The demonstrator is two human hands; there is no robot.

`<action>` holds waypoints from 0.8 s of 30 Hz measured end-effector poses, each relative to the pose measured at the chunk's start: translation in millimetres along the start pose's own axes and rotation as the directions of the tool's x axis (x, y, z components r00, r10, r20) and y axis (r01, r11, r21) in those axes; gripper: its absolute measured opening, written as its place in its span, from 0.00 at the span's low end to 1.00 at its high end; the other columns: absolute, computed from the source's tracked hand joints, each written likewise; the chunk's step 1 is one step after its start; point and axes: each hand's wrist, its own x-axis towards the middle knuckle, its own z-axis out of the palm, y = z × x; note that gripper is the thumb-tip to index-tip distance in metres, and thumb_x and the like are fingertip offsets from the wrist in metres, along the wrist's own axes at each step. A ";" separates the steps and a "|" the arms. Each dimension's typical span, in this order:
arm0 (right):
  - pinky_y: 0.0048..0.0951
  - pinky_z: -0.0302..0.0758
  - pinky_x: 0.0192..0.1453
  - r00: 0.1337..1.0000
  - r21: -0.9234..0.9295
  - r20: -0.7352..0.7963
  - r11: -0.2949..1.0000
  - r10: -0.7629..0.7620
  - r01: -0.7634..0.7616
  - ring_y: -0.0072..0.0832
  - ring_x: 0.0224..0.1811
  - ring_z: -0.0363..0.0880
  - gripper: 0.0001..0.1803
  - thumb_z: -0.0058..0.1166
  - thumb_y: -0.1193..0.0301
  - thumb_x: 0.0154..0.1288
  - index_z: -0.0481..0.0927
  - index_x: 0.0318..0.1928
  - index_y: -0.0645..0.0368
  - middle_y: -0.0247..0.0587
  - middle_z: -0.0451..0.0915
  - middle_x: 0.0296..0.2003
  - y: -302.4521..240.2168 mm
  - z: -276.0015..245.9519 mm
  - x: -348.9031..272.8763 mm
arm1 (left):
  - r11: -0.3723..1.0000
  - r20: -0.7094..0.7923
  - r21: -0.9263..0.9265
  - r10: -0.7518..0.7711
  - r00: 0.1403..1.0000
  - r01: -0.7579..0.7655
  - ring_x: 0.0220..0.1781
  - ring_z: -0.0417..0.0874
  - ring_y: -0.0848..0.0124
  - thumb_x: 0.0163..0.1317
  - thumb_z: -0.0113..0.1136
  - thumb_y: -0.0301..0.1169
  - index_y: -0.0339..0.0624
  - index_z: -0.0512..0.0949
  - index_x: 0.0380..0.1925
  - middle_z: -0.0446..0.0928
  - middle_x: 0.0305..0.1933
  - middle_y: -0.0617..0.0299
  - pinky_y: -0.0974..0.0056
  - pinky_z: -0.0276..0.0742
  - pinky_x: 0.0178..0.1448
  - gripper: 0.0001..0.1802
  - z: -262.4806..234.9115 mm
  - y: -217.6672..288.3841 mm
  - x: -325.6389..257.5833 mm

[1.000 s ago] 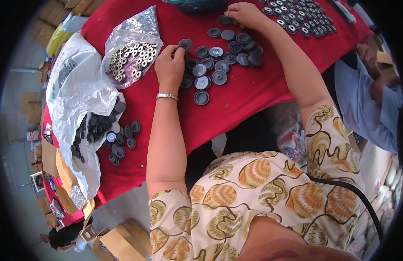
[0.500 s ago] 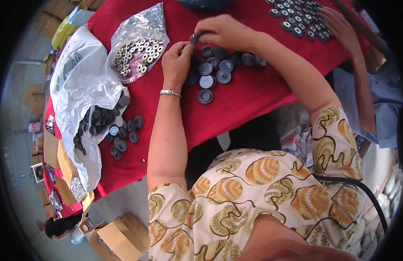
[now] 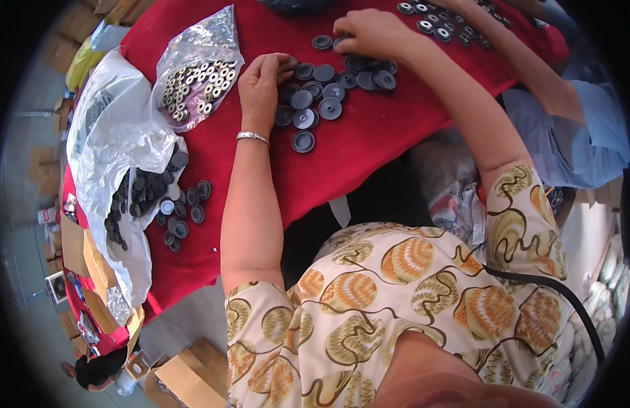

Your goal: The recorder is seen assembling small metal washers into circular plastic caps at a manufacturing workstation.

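The left hand point(image 3: 262, 87) is laid on the red tabletop point(image 3: 369, 143) at the left edge of a cluster of grey discs point(image 3: 328, 88), its fingers curled narrowly with the tips touching a disc at the cluster's upper left; whether that disc is pinched cannot be told. A silver bracelet point(image 3: 252, 137) is worn at its wrist. The right hand point(image 3: 369, 32) is set at the cluster's upper edge, fingers bent down onto the discs there; its grip is hidden, so whether anything is held cannot be told. The discs are spread flat, touching or just beside one another, between the two hands. A clear bag of metal rings point(image 3: 196, 71) is seen just left of the left hand. Farther left, more dark discs point(image 3: 172, 211) are spilled from a white bag point(image 3: 114, 136). At the top right, a second group of ringed discs point(image 3: 441, 20) is laid near another person's arm point(image 3: 532, 75).
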 end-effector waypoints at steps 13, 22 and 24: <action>0.39 0.75 0.51 0.993 0.235 0.012 0.966 -0.116 0.110 0.41 0.47 0.79 0.19 0.62 0.64 0.57 0.81 0.50 0.52 0.43 0.81 0.43 21.2 19.7 17.4 | 0.998 -0.086 0.058 -0.014 0.996 0.019 0.29 0.84 0.74 0.69 0.54 0.33 0.34 0.80 0.32 0.82 0.32 0.60 0.73 0.79 0.32 0.13 3.8 1.5 0.6; 0.29 0.78 0.31 0.991 0.709 0.037 0.696 0.128 -0.116 0.27 0.26 0.82 0.12 0.60 0.67 0.57 0.85 0.38 0.61 0.41 0.84 0.27 -4.8 2.4 30.3 | 0.997 -0.152 0.072 0.028 0.988 -0.017 0.25 0.83 0.74 0.69 0.53 0.32 0.35 0.80 0.29 0.81 0.28 0.60 0.72 0.78 0.27 0.13 6.6 0.0 2.4; 0.29 0.77 0.29 0.998 0.677 -0.038 0.736 0.059 -0.018 0.26 0.24 0.81 0.12 0.60 0.67 0.58 0.85 0.38 0.62 0.41 0.84 0.26 -6.6 12.9 38.0 | 0.998 -0.175 0.060 0.042 0.984 -0.032 0.24 0.82 0.74 0.68 0.52 0.32 0.35 0.79 0.28 0.81 0.27 0.60 0.72 0.78 0.27 0.14 9.1 1.4 2.8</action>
